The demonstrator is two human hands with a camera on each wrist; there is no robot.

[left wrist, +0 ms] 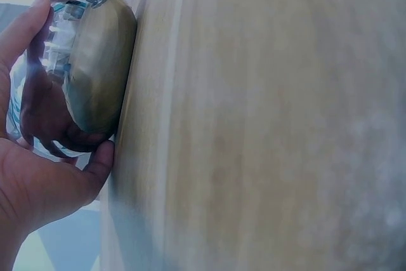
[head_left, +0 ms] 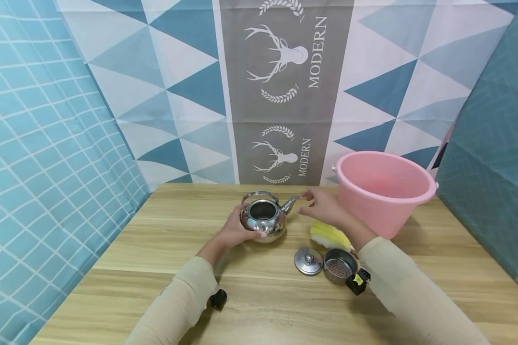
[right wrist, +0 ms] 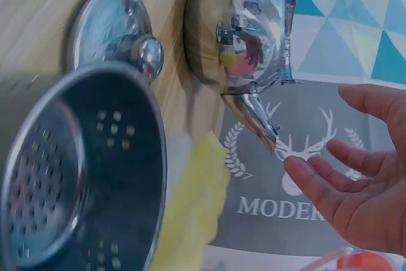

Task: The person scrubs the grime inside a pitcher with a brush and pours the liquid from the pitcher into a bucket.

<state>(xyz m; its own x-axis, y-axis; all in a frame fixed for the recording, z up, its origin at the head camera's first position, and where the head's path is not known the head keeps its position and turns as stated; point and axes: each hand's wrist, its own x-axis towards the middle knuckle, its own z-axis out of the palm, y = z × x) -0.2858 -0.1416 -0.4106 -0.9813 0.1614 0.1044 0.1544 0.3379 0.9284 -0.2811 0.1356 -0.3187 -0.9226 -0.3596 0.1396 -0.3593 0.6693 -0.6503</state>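
A shiny steel teapot point(head_left: 276, 227) stands upright on the wooden table without its lid, its hoop handle raised. My left hand point(head_left: 234, 231) grips the pot's left side, thumb across the front; in the left wrist view its thumb and fingers spread round the mirror-like body point(left wrist: 101, 61). Just right of the spout point(head_left: 288, 205), my right hand point(head_left: 324, 206) hovers with loosely bent fingers and nothing in them. The right wrist view shows a gap between its fingertips point(right wrist: 298, 168) and the spout. Nearer me lie the round knobbed lid point(head_left: 308, 262) and a perforated strainer basket point(head_left: 340, 266).
A yellow and white sponge point(head_left: 328, 234) lies under the right forearm, behind the strainer. At the right rear stands a pink bucket point(head_left: 377, 215). Patterned cloth point(head_left: 190, 96) covers the back wall, and blue tile-print cloth point(head_left: 39, 143) borders the left side.
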